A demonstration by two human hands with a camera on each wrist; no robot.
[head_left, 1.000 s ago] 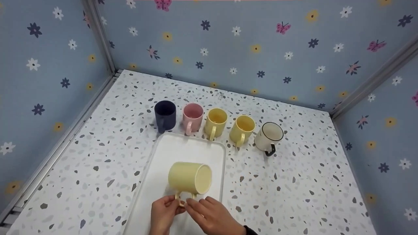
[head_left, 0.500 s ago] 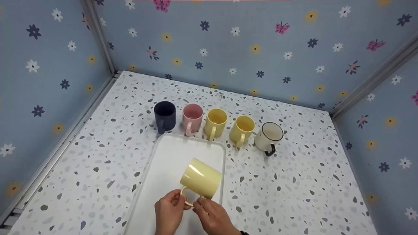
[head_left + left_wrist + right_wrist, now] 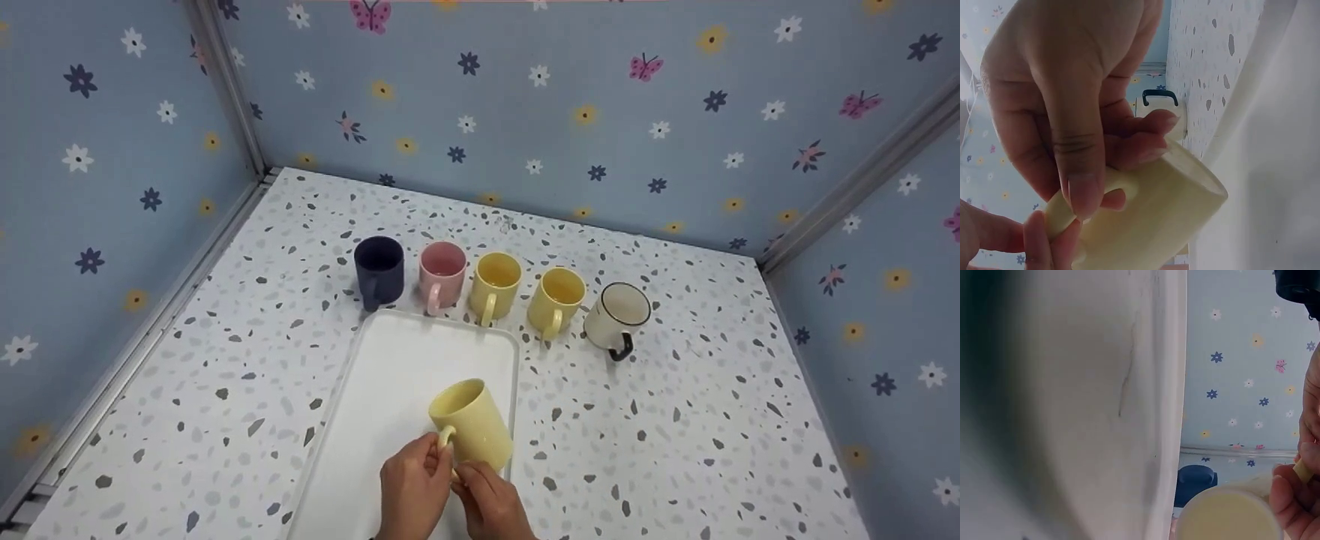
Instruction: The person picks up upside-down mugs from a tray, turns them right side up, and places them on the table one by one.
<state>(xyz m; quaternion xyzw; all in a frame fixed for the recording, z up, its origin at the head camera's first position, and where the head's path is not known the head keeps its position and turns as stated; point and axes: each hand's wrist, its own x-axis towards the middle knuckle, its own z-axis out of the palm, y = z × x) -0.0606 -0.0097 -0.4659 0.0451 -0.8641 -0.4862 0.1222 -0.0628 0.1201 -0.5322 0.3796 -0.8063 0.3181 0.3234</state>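
A pale yellow mug [image 3: 476, 431] is held up over the front part of a white tray [image 3: 390, 367], tilted, its mouth toward the upper left and its base toward the lower right. My left hand [image 3: 416, 480] pinches the handle between thumb and fingers; the left wrist view shows the thumb [image 3: 1081, 191] pressed on it. My right hand [image 3: 491, 499] pinches the lower part of the same handle with its fingertips. From the right wrist, the mug's round base [image 3: 1230, 517] shows, with fingers [image 3: 1286, 495] on the handle beside it.
Behind the tray stands a row of upright mugs: navy [image 3: 380, 270], pink [image 3: 442, 276], two yellow ones [image 3: 495, 289] [image 3: 556, 300], and a white mug with black rim and handle [image 3: 619, 316]. Flowered walls [image 3: 525, 112] enclose the speckled table [image 3: 675, 420].
The mug has turned from lying sideways, base to the right, to mouth up and leftward, and has shifted right. Both hands moved right with it, keeping hold of the handle.
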